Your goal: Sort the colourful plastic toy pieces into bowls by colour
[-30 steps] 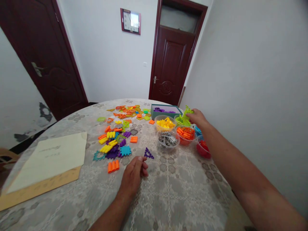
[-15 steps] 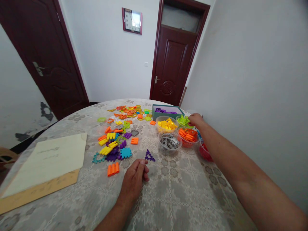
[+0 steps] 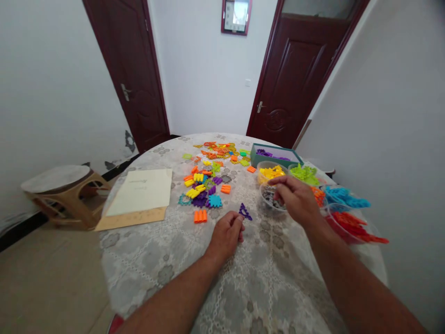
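Note:
My left hand (image 3: 227, 234) rests on the table with its fingers curled in. Its thumb tip lies right beside a purple triangular toothed building piece (image 3: 245, 212), which is flat on the cloth. Over the clear bowl of grey pieces (image 3: 269, 197) hovers my right hand (image 3: 295, 197), its fingers bent and a little apart, with nothing visible between them. Just behind it stands a bowl of yellow pieces (image 3: 272, 171). To the left of my left hand lie a blue square piece (image 3: 215, 201), an orange ridged piece (image 3: 200, 216) and a mixed heap of plastic pieces.
Green (image 3: 306, 174), blue (image 3: 347, 197) and red pieces (image 3: 354, 225) fill bowls on the right. A green-edged box (image 3: 255, 158) holds purple pieces at the back. Loose orange pieces (image 3: 219, 150) lie far off. Paper (image 3: 142, 188) lies left; a stool (image 3: 57, 178) stands beyond the table.
My right hand has come from the green pieces' bowl toward me and left, to above the grey pieces. My left hand stays beside the purple triangle. The view has turned left.

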Demonstrator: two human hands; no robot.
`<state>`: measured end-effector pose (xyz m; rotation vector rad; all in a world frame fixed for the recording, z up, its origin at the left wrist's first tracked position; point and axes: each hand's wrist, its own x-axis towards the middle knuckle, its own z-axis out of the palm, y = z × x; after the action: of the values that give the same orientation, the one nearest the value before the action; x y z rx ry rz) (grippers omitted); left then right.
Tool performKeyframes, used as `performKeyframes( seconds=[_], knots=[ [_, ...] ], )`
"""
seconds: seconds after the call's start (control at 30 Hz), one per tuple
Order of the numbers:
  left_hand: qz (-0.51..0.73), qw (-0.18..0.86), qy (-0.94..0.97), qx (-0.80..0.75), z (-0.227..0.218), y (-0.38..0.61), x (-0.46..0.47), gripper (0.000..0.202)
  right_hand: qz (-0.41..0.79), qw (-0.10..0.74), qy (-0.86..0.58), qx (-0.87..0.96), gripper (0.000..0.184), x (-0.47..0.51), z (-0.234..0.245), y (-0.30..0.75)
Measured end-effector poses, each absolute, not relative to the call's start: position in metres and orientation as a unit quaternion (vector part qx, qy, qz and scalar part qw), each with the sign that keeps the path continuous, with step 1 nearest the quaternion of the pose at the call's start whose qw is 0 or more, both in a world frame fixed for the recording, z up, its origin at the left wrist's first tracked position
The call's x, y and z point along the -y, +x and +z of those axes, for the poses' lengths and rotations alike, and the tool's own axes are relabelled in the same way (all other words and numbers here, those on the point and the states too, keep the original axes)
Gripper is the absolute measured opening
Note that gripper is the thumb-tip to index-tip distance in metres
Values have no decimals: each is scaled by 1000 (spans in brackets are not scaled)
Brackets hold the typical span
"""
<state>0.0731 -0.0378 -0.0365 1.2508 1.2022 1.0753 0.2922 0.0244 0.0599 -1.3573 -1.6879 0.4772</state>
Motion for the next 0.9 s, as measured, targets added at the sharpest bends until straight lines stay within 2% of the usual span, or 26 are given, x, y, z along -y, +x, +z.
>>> performKeyframes(
  seconds=[0.07,0.23,0.33,0.4,0.5,0.6,0.7,0.9],
  knots=[
    [462,459,556,-517,-31,69,39,26,180,405,-513,735,29,2,39,255],
    [516,176,592,-594,-16,32,31,23,15,368,-501,783,38,11,-28,215],
    [462,54,582,-667,-16,8,23,27,-19,296,-543,786,48,5,-57,221],
    [384,8,580,-718,-20,-1,21,31,-16,262,-563,784,51,4,-65,227],
    [259,-17,598,-758,-28,-3,23,33,0,232,-578,782,48,2,-64,231],
    [212,-31,625,-750,-35,-2,24,29,18,219,-581,783,40,0,-60,229],
    [240,-22,653,-718,-42,-1,20,32,30,238,-575,782,41,1,-61,227],
    [358,63,701,-614,-51,4,12,53,83,345,-511,783,49,1,-65,225]
  ],
)
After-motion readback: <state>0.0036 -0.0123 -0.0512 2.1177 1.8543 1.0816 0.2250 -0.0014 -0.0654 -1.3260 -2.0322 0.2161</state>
